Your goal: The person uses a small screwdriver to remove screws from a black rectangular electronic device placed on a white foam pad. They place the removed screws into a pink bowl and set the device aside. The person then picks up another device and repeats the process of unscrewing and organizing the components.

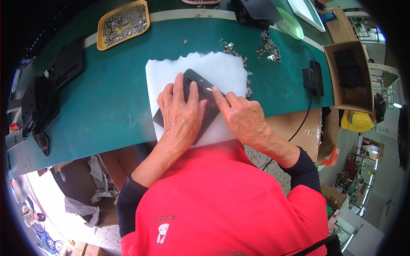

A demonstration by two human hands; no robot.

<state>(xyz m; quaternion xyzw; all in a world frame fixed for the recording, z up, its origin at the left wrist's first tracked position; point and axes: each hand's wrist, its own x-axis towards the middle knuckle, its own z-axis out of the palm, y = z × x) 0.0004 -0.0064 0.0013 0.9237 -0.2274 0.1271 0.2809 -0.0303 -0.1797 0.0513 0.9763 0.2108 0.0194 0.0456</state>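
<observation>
Black panel (210, 112), likely light, stiff; best held by edges. Left hand (181, 115) lies spread over it, nine o'clock; right hand (247, 116), three o'clock, index touching, grip unclear.

left fingers (178, 87) and right fingers (219, 100) touch black panel (209, 113) on white foam (226, 67).

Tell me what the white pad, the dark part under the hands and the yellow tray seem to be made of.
White pad: probably plastic foam, matte; its far edge looks ragged, as if torn.
Dark part: likely hard plastic, smooth with a slight sheen, though coated metal is possible.
Yellow tray: seemingly moulded plastic, judging by its rounded corners and even colour.
</observation>
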